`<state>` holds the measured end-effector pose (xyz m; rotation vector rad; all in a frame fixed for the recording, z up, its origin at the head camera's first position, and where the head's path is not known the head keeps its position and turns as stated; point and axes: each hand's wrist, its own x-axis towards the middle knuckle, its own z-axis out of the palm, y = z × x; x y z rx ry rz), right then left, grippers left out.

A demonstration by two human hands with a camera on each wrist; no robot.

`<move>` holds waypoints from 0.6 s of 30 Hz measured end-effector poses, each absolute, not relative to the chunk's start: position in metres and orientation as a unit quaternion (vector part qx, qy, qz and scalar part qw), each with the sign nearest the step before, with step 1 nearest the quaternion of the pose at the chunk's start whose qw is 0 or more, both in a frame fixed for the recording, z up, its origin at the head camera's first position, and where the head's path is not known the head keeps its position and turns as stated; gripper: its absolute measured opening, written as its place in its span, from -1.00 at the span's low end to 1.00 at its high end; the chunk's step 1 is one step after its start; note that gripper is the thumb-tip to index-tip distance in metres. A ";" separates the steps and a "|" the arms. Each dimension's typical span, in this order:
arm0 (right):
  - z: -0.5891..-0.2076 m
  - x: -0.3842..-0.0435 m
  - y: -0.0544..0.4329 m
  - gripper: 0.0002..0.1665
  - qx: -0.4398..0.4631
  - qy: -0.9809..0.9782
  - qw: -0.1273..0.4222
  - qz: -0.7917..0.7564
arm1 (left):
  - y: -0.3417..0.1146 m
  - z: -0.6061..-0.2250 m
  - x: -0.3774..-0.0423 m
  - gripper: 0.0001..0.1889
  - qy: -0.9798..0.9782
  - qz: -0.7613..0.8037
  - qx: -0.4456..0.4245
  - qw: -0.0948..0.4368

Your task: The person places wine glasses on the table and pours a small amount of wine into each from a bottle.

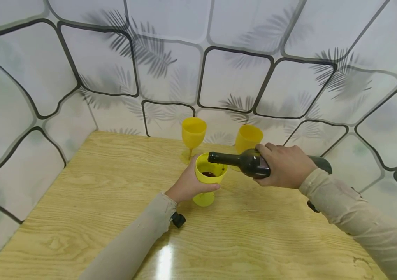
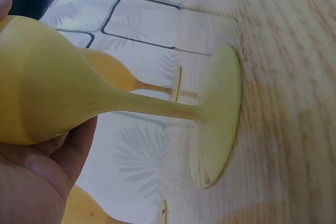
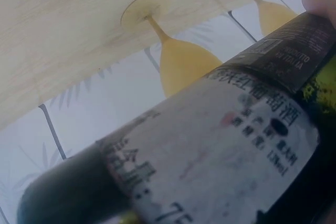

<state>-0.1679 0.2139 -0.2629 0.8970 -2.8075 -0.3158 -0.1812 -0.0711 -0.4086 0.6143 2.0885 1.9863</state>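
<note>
My left hand (image 1: 193, 182) grips the bowl of a yellow wine glass (image 1: 203, 199), its thumb across the near side. Dark liquid (image 1: 208, 174) lies in the bottom of that bowl. In the left wrist view the glass's round foot (image 2: 218, 114) is right at the tabletop. A dark green wine bottle (image 1: 254, 163) lies nearly level in my right hand (image 1: 286, 165), fingers wrapped over its body. The bottle's mouth is over the rim of the held glass. White and dark labels (image 3: 220, 150) on the bottle show in the right wrist view.
Two more yellow wine glasses stand behind the hands, one on the left (image 1: 194, 132) and one on the right (image 1: 249, 138), partly hidden by the bottle. They are near the patterned wall (image 1: 170, 77) at the back of the wooden table (image 1: 114, 175).
</note>
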 end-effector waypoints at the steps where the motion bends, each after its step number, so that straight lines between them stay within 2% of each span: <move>1: -0.263 -0.168 0.214 -0.12 0.302 -0.943 0.088 -0.107 | -0.071 -0.409 -0.181 0.00 0.705 0.671 0.208 0.097; 18: -0.264 -0.168 0.212 -0.12 0.302 -0.943 0.088 -0.112 | -0.071 -0.410 -0.182 -0.01 0.712 0.667 0.195 0.101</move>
